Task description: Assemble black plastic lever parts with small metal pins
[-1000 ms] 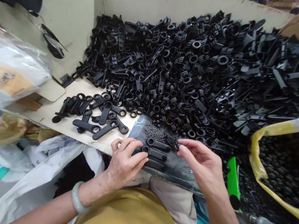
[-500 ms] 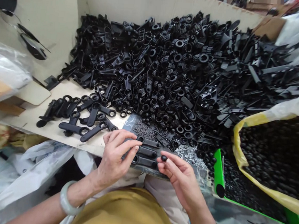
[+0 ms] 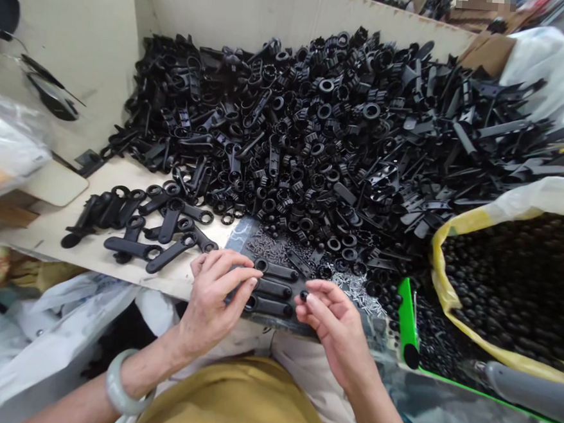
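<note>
Three levers [image 3: 272, 289] are pointed narrow-end toward the right hand [image 3: 335, 321], where a ball [image 3: 304, 295] is pinched; whether anything is gripped by the left hand [image 3: 220, 297] cannot be told.

Pale tabletop [image 3: 220, 234], bare in patches left of centre. Bearing heap of black plastic parts [image 3: 292, 135] across upper middle and right; loose ring-ended levers [image 3: 171, 222] at left, some overlapping. Dark sheet [image 3: 239, 231] at centre, carrying three side-by-side levers [image 3: 273, 289], tiny dark pieces [image 3: 270, 248], silver pins [image 3: 358, 291] farther right.
</note>
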Tool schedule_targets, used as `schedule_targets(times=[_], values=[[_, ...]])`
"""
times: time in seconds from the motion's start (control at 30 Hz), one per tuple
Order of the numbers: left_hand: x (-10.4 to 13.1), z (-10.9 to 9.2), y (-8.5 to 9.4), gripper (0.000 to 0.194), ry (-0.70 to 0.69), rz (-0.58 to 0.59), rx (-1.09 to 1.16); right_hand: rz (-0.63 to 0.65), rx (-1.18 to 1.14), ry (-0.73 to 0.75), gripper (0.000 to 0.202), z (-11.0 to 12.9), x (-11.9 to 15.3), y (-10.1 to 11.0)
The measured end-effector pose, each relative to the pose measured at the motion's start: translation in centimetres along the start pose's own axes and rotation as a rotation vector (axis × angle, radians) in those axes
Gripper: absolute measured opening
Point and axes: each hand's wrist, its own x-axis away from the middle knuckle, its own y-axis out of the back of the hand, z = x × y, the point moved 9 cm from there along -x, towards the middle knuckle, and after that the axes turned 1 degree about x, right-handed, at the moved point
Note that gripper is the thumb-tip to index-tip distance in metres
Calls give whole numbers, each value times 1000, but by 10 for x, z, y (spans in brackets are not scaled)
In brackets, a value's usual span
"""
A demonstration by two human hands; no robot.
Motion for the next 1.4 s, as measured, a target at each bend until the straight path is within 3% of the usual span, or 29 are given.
schedule_targets(times=[0.13, 0.27, 0.4, 0.53, 0.67, 0.8, 0.97, 1.07, 1.13, 1.27, 1.4], values=[[-11, 1, 7, 19, -18, -19, -34, 50, 423, 323, 23, 34, 5, 0], [-39, 7, 3, 15, -78, -9, -180, 20, 764, 602, 13, 59, 6, -9], [-69, 10, -30, 13, -197, 109, -363, 6, 969, 829, 23, 66, 4, -30], [-82, 11, -61, 11, -262, 237, -475, -10, 1059, 1008, 29, 70, 7, -41], [-84, 14, -69, 11, -251, 280, -483, -68, 964, 933, 25, 71, 4, -25], [-85, 19, -69, 14, -222, 267, -456, -44, 892, 846, 23, 64, 1, -19], [-81, 13, -43, 6, -141, 161, -222, 1, 858, 794, 20, 55, -3, -23], [-60, -5, -26, 2, -117, 132, -14, 25, 861, 782, 16, 53, -6, -24], [-38, -20, -25, 5, -148, 132, 55, 43, 895, 777, 18, 54, -8, -25], [2, -35, -39, 12, -232, 98, 13, 104, 1021, 836, 23, 63, -8, -31], [14, -30, -51, 13, -265, 87, -67, 152, 1074, 871, 16, 70, -9, -37]])
